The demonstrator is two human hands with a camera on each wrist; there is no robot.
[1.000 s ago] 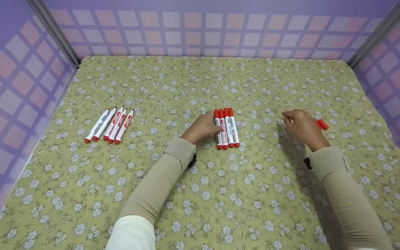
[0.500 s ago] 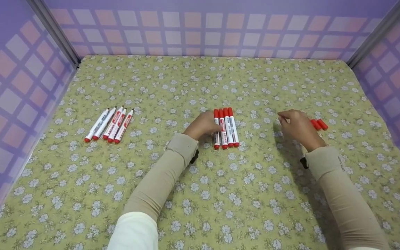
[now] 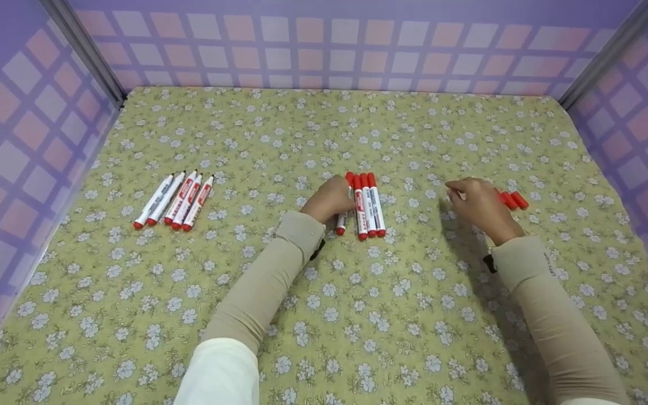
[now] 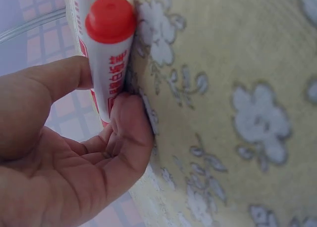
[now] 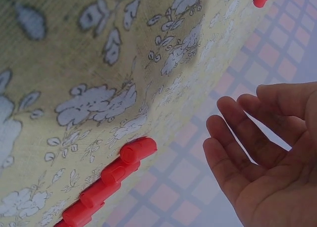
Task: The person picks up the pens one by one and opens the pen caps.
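My left hand point(image 3: 329, 199) pinches the leftmost capped whiteboard marker point(image 3: 341, 223) between thumb and fingers, and this marker lies slightly aslant, its lower end apart from its neighbours. Up close in the left wrist view, the held marker point(image 4: 109, 64) is white with a red end and red lettering. Several other capped markers point(image 3: 370, 208) lie side by side just right of that hand. To the right, my right hand point(image 3: 478, 205) hovers over the cloth with relaxed fingers and holds nothing. Beneath and beside it, a row of loose red caps point(image 5: 138, 150) shows in the right wrist view.
Several uncapped markers point(image 3: 172, 199) with dark tips lie in a fanned group at the left. A yellow flowered cloth point(image 3: 301, 281) covers the table. Purple checked panels point(image 3: 346, 50) stand at the back and both sides.
The left hand now pinches the leftmost marker and has pulled its lower end left, away from the others. The right hand has drifted slightly left, baring more of the red caps.
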